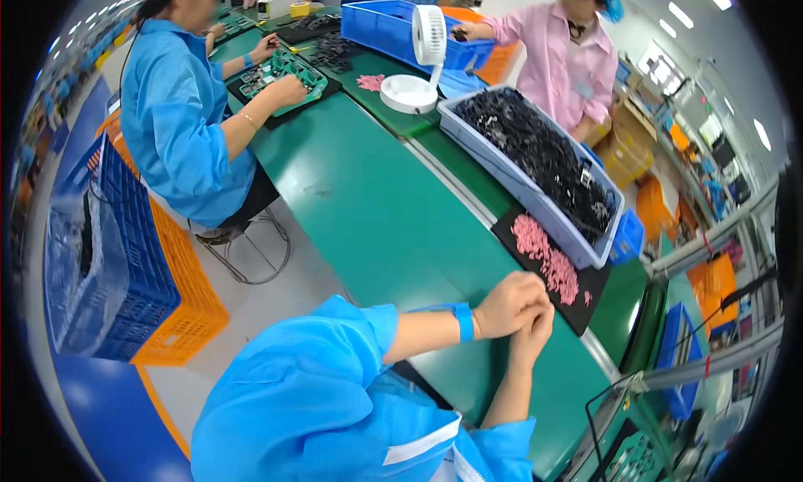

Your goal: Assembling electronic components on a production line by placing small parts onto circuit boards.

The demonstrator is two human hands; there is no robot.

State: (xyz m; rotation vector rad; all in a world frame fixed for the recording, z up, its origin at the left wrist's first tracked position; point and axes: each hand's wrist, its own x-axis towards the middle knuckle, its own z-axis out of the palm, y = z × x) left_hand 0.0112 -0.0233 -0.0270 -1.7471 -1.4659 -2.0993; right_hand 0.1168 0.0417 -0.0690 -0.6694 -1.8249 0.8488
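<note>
Above the green bench, my left hand, with a blue band on its wrist, meets my right hand. Both have their fingers curled and pressed together, one against the other. Whatever lies between them is hidden or too small to name. Just beyond the hands is a black mat bearing a heap of small pink pieces. Behind that mat, a long grey-blue bin holds a tangle of black cable-like parts.
A co-worker in blue sits at the left, handling a green tray of parts. Across the bench stands a person in pink. A white fan and a blue crate occupy the far side. Stacked crates line the left floor.
</note>
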